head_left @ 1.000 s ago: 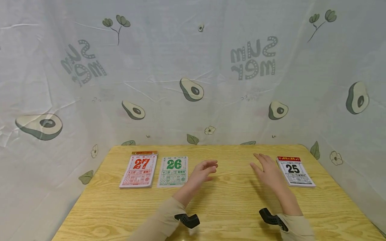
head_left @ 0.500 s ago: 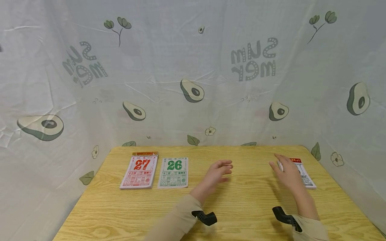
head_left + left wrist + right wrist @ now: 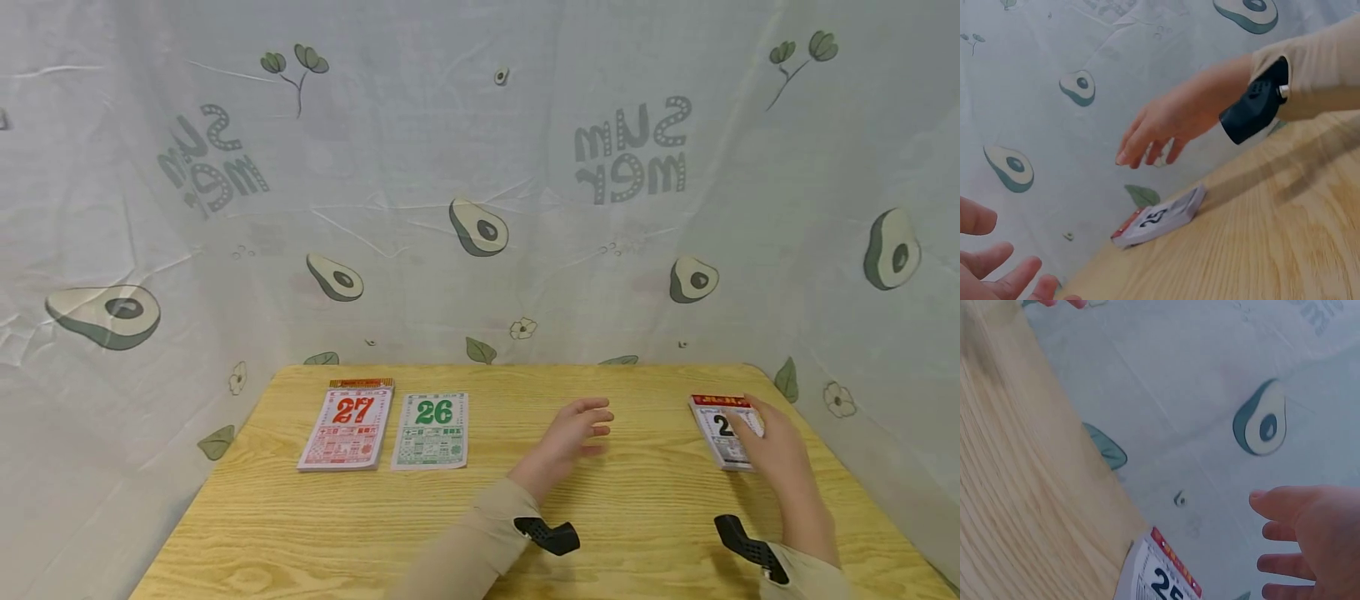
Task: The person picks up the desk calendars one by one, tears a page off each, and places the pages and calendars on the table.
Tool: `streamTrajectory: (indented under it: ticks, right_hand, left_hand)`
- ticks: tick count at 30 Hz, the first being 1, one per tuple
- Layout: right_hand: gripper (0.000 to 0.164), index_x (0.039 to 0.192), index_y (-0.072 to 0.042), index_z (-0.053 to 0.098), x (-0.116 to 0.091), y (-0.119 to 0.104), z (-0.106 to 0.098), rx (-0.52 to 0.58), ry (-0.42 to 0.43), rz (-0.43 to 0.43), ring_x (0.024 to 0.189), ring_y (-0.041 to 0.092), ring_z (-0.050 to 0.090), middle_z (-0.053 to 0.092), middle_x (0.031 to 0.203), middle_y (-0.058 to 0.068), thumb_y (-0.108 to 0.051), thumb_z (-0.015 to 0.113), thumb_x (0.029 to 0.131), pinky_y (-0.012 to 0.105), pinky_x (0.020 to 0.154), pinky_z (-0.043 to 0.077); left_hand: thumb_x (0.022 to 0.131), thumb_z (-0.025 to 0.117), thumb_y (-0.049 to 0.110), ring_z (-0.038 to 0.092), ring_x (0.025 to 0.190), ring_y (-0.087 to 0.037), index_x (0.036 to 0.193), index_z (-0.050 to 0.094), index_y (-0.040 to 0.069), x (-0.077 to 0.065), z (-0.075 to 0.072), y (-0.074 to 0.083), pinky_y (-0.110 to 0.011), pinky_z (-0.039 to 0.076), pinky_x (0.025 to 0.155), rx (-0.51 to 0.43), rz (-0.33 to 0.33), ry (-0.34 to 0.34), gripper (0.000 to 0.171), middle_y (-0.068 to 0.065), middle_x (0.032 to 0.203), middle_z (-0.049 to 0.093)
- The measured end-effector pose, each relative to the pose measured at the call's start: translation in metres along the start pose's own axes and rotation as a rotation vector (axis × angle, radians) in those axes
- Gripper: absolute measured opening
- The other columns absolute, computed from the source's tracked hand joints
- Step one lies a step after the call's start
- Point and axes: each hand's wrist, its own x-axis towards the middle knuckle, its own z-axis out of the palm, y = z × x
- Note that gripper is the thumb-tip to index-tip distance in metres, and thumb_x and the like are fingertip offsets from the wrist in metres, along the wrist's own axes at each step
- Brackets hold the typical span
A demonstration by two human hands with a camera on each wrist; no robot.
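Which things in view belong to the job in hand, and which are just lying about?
Likely in the job:
Rectangular white paper pad with red top and black 25
Right hand, hovering over it
Left hand, holding nothing

Seemingly just lying about, no hand touching them:
Rectangular white paper pad with red 27
Flat white paper sheet with green 26

Red-printed calendar [image 3: 347, 428] at eight o'clock, green-printed sheet [image 3: 431, 432] at seven, black-printed, red-headed pad [image 3: 712, 423] at four, yellow wood-grain worktop [image 3: 322, 521], avocado-patterned pale cloth [image 3: 420, 308]
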Motion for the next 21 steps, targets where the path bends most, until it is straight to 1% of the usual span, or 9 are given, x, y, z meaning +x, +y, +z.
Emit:
streamTrajectory:
  ticks: [6,9,13,17,21]
  right_hand:
    - [0.068,0.148,0.011,0.020,-0.005,0.022,-0.005,0.024,0.025,0.120,0.129,0.064,0.024,0.024,0.145,0.044,-0.040,0.034,0.104,0.072,0.100,0.025]
    - [0.068,0.149,0.010,0.018,-0.007,0.029,-0.007,0.044,0.022,0.169,0.130,0.063,0.023,0.022,0.146,0.043,-0.039,0.034,0.104,0.072,0.100,0.025]
    - [0.068,0.149,0.009,0.017,-0.008,0.036,-0.005,0.083,0.022,0.225,0.131,0.062,0.023,0.022,0.147,0.042,-0.038,0.034,0.104,0.071,0.102,0.025]
    - [0.069,0.151,0.007,0.014,-0.007,0.040,0.000,0.135,0.019,0.298,0.134,0.060,0.023,0.020,0.150,0.039,-0.039,0.035,0.104,0.068,0.105,0.026]
    - [0.068,0.152,0.005,0.015,-0.007,0.043,0.003,0.171,0.032,0.344,0.136,0.057,0.025,0.023,0.150,0.038,-0.035,0.039,0.103,0.065,0.108,0.026]
  left_hand:
    - [0.096,0.060,0.026,0.055,0.119,-0.039,0.130,0.058,0.012,0.007,0.018,-0.007,-0.058,0.041,0.103,-0.104,-0.041,-0.023,0.037,-0.010,0.120,0.063]
    - [0.096,0.060,0.028,0.058,0.115,-0.037,0.129,0.057,0.012,0.011,0.027,-0.013,-0.057,0.042,0.102,-0.121,-0.066,-0.031,0.037,-0.011,0.120,0.064]
    - [0.096,0.061,0.028,0.058,0.116,-0.036,0.130,0.056,0.012,0.015,0.036,-0.020,-0.056,0.042,0.103,-0.154,-0.098,-0.048,0.039,-0.013,0.123,0.063]
    - [0.096,0.060,0.027,0.054,0.124,-0.039,0.134,0.054,0.010,0.017,0.043,-0.025,-0.056,0.041,0.104,-0.185,-0.122,-0.060,0.042,-0.017,0.130,0.060]
    - [0.098,0.058,0.025,0.048,0.130,-0.042,0.137,0.052,0.007,0.017,0.049,-0.030,-0.058,0.037,0.107,-0.254,-0.156,-0.081,0.044,-0.022,0.137,0.055]
